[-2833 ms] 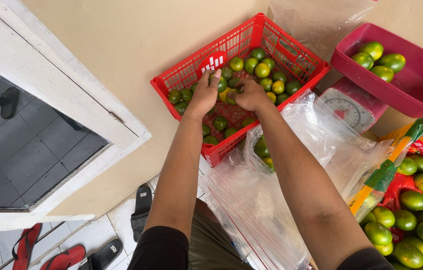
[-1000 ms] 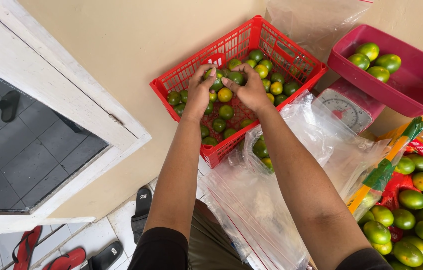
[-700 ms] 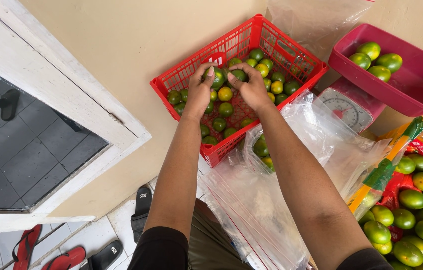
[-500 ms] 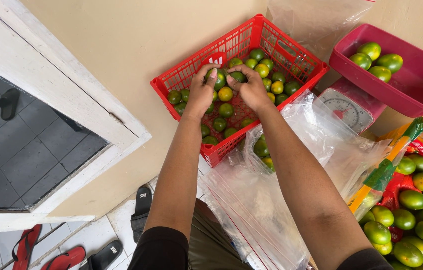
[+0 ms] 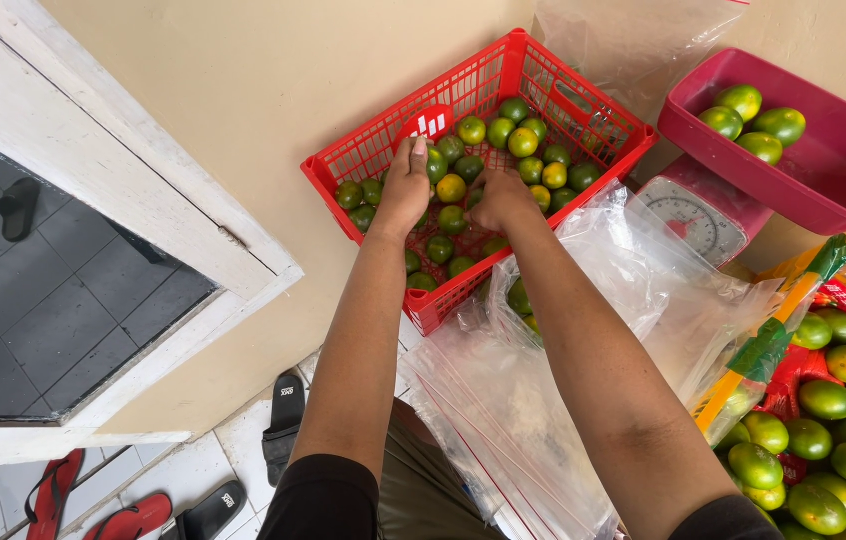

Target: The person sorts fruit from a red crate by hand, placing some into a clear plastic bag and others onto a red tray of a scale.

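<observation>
We are reaching both arms into a red plastic lattice basket filled with small green and yellowish citrus fruits. What could go wrong here, in our judgement: the fruits are lying loose in a heap, so a nudge from either wrist could be sending some rolling over the low rim, and the crinkled clear plastic bags under our right forearm could be sliding or snagging.

Our left hand is resting on the fruits with fingers pressed together and curled downward; we cannot tell whether it is gripping one. Our right hand is cupping the pile, fingertips buried among the fruits, so its grip is hidden too. The fruits are lying directly under and just beyond both sets of fingers, inside the basket.
</observation>
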